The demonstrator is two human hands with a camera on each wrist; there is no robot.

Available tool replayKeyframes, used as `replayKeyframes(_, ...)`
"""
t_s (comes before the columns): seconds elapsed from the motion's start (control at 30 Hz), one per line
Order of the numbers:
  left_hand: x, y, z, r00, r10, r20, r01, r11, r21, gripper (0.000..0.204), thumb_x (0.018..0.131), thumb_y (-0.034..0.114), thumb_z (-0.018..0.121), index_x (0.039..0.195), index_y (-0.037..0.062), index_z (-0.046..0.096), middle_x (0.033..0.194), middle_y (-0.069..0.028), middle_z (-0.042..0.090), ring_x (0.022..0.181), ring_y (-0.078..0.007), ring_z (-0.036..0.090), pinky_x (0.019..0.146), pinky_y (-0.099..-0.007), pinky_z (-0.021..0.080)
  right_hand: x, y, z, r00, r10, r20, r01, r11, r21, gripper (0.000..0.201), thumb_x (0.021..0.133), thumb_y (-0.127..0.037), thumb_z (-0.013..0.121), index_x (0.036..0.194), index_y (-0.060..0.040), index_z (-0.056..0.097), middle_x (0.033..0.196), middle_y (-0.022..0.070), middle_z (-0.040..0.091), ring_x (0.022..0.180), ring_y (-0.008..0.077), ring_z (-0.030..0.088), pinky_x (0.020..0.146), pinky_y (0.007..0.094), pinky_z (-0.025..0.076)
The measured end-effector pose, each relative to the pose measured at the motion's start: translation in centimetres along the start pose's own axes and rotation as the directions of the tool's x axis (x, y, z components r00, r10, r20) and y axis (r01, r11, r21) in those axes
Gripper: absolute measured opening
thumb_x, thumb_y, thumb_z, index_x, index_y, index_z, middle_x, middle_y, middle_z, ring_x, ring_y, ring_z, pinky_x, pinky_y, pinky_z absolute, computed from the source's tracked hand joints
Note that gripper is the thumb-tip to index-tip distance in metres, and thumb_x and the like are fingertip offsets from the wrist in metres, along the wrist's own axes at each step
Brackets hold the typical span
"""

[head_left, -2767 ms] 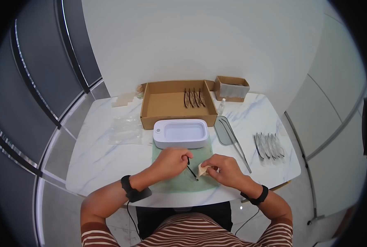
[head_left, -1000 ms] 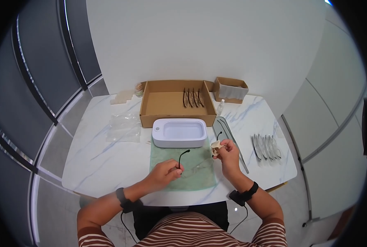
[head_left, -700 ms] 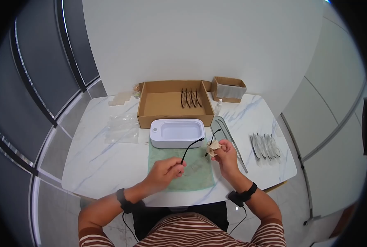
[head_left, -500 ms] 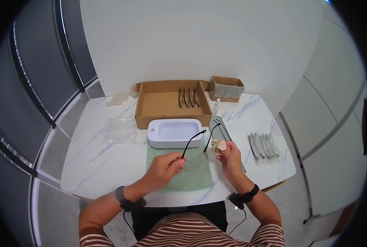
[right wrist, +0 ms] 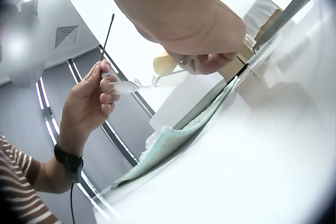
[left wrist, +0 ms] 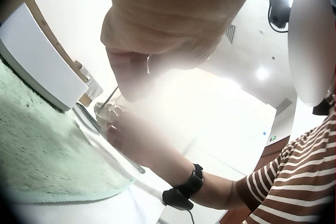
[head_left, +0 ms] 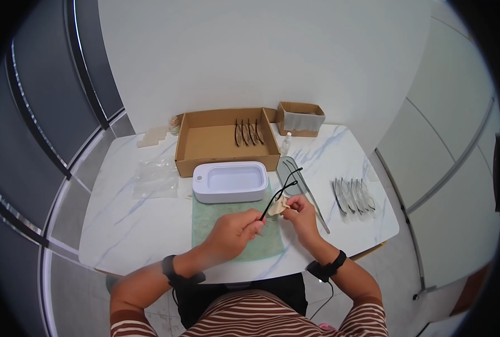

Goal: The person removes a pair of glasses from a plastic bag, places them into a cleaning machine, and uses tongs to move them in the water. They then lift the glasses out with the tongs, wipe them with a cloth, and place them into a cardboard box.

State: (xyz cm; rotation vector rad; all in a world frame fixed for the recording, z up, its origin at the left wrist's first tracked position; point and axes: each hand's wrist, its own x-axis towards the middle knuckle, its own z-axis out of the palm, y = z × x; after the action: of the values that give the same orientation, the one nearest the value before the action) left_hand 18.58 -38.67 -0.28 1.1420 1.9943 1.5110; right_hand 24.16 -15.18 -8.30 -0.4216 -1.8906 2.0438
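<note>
Above the green cloth (head_left: 233, 241), the left hand (head_left: 230, 233) pinches a pair of glasses near one hinge; their black temple (head_left: 272, 201) points up and away. Clear lenses (right wrist: 125, 87) show in the right wrist view, between both hands. The right hand (head_left: 301, 218) holds a crumpled beige cloth (head_left: 278, 206) against the other side of the glasses. In the left wrist view the beige cloth (left wrist: 107, 115) sits in the right hand's fingers, and the left hand (left wrist: 157, 29) is close to the camera and partly washed out.
Beyond the cloth stands a white cleaner tub (head_left: 230, 196), then a cardboard box (head_left: 205, 163) with several glasses. Tweezers on a grey tray (head_left: 286, 163), a spray bottle (head_left: 286, 145) and more glasses (head_left: 354, 197) are at right. A plastic bag (head_left: 156, 178) lies left, a smaller box (head_left: 300, 123) behind.
The glasses have been lifted from low over the green cloth and turned, temples now upward. Over the last half second the right hand has moved left, bringing the beige cloth closer to the left hand.
</note>
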Motion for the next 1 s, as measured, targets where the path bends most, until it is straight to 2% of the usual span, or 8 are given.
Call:
replayKeyframes(0.07,0.1,0.1,0.2,1.000,-0.005,0.005,0.005,1.000,0.014,0.017,0.105,0.012,0.054,0.110,-0.0025,0.063,0.087,-0.0052,0.067,0.076,-0.0089,0.062,0.072,-0.0255,0.055,0.3,0.2,0.2,1.000,-0.027,-0.016,0.027,0.999,-0.018,0.021,0.083,0.006,0.067,0.095,-0.0069,0.055,0.092,0.0034,0.068,0.080,0.0110,0.065,0.071,0.0247,0.050)
replayKeyframes(0.23,0.1,1.1,0.5,0.998,0.060,-0.029,-0.059,0.998,0.028,0.011,0.102,0.013,0.056,0.104,0.0026,0.060,0.077,-0.0115,0.066,0.063,-0.0227,0.061,0.062,-0.0330,0.049,1.0,0.8,0.4,1.000,0.002,-0.002,-0.002,1.000,0.016,0.022,0.081,0.006,0.069,0.091,-0.0066,0.053,0.086,0.0029,0.065,0.075,0.0104,0.062,0.068,0.0243,0.048)
replayKeyframes(0.37,0.2,1.4,0.3,0.999,0.040,-0.010,-0.038,0.993,0.109,0.017,0.102,0.012,0.057,0.108,-0.0021,0.065,0.086,-0.0102,0.068,0.071,-0.0160,0.063,0.068,-0.0294,0.052,1.2,0.2,0.7,0.998,0.029,-0.050,-0.026,0.998,0.058,0.023,0.082,0.005,0.070,0.089,-0.0071,0.052,0.081,0.0019,0.063,0.072,0.0096,0.059,0.065,0.0239,0.046)
replayKeyframes(0.43,0.4,1.0,0.4,0.945,0.306,-0.113,-0.232,0.874,0.426,0.017,0.099,0.011,0.060,0.106,-0.0018,0.067,0.086,-0.0137,0.068,0.077,-0.0233,0.065,0.071,-0.0327,0.052,1.3,0.0,0.5,0.997,0.052,-0.055,-0.049,0.997,0.056,0.023,0.082,0.005,0.070,0.089,-0.0073,0.052,0.080,0.0019,0.063,0.071,0.0097,0.059,0.064,0.0240,0.046)
replayKeyframes(0.53,0.6,1.1,0.6,0.923,0.341,-0.176,-0.259,0.892,0.372,0.017,0.097,0.011,0.061,0.106,-0.0014,0.068,0.087,-0.0155,0.069,0.085,-0.0287,0.065,0.076,-0.0350,0.052,1.4,-0.6,0.6,0.994,0.085,-0.065,-0.081,0.995,0.053,0.022,0.083,0.004,0.070,0.090,-0.0075,0.052,0.079,0.0016,0.063,0.069,0.0097,0.059,0.062,0.0240,0.045)
replayKeyframes(0.67,0.8,1.5,0.6,0.932,0.323,-0.167,-0.272,0.925,0.267,0.017,0.098,0.009,0.059,0.108,-0.0013,0.068,0.085,-0.0145,0.069,0.080,-0.0260,0.066,0.073,-0.0338,0.052,1.7,-2.2,1.0,0.994,0.094,-0.052,-0.091,0.994,0.053,0.022,0.083,0.003,0.071,0.090,-0.0071,0.052,0.078,0.0009,0.062,0.067,0.0093,0.058,0.061,0.0239,0.044)
replayKeyframes(0.73,0.7,2.6,0.4,0.964,0.189,-0.189,-0.172,0.980,0.100,0.017,0.099,0.008,0.057,0.109,-0.0022,0.067,0.084,-0.0134,0.068,0.074,-0.0217,0.066,0.069,-0.0321,0.052,2.2,-2.7,1.2,0.995,0.088,-0.037,-0.086,0.995,0.050,0.022,0.083,0.003,0.071,0.090,-0.0071,0.052,0.077,0.0008,0.062,0.067,0.0092,0.057,0.061,0.0239,0.044)
replayKeyframes(1.0,1.3,3.5,-0.7,0.973,0.195,-0.125,-0.171,0.969,0.180,0.017,0.101,0.009,0.055,0.108,-0.0033,0.064,0.075,-0.0100,0.065,0.067,-0.0165,0.062,0.065,-0.0302,0.050,3.1,-3.0,2.1,0.997,0.026,-0.069,-0.021,0.997,0.078,0.022,0.082,0.004,0.070,0.090,-0.0071,0.053,0.077,0.0007,0.061,0.066,0.0088,0.057,0.060,0.0248,0.045)
